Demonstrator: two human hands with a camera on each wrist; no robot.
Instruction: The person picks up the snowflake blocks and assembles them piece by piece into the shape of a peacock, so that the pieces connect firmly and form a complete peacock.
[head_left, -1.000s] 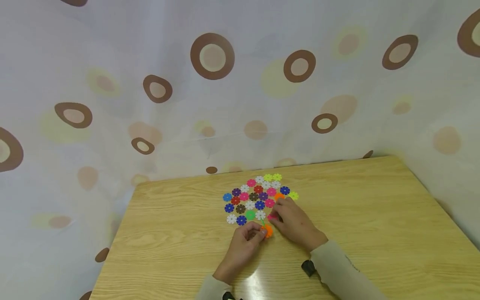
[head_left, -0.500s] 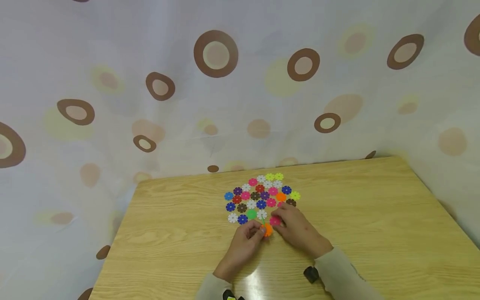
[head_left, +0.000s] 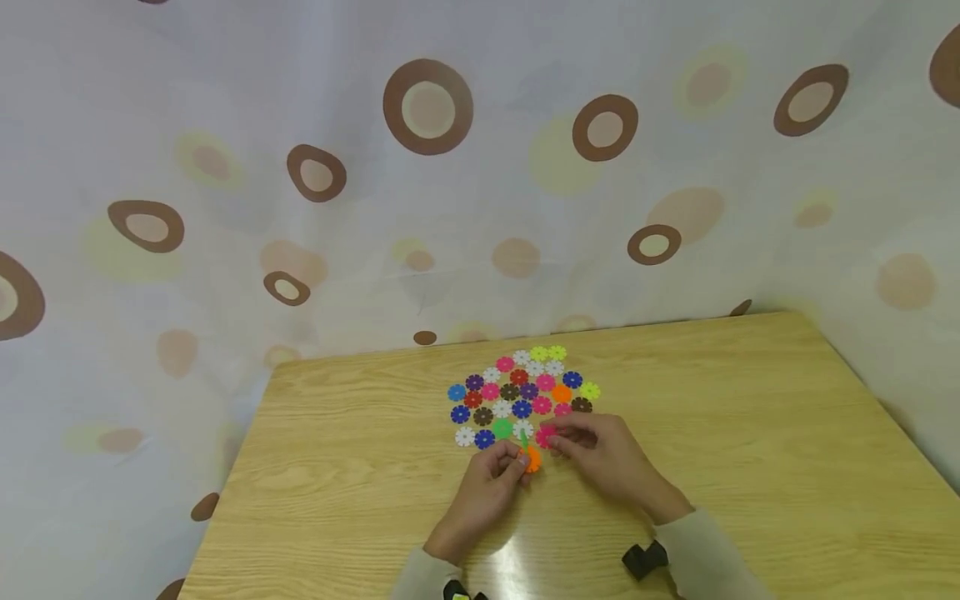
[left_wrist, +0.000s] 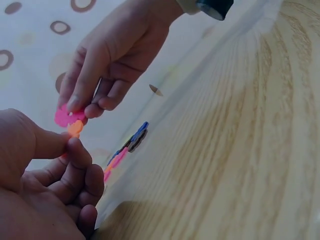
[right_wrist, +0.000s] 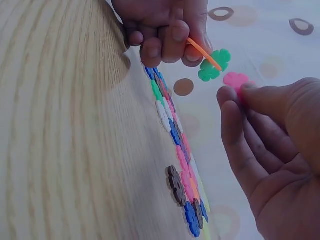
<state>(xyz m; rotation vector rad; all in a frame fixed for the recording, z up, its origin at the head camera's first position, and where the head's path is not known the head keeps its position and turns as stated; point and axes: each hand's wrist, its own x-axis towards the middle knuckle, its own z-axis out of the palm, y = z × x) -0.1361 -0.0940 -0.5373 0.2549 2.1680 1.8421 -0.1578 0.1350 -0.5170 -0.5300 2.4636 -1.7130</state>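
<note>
My left hand pinches an orange snowflake-shaped plastic disc between thumb and forefinger. A green disc is joined crosswise to its edge, seen side-on as a thin strip in the head view. Between the thumb and fingertips of my right hand is a pink disc, held up close beside the joined pair. In the left wrist view the pink disc overlaps the top of the orange one. Both hands are raised over the table, just in front of the laid-out discs.
Several more notched discs in many colours lie flat in rows on the wooden table, among them a white disc and a brown disc. A patterned curtain hangs behind the table's back edge.
My right hand has picked up the pink disc and drawn back a little to the right, uncovering discs behind it. The left hand keeps its hold on the orange disc, nearly still.
</note>
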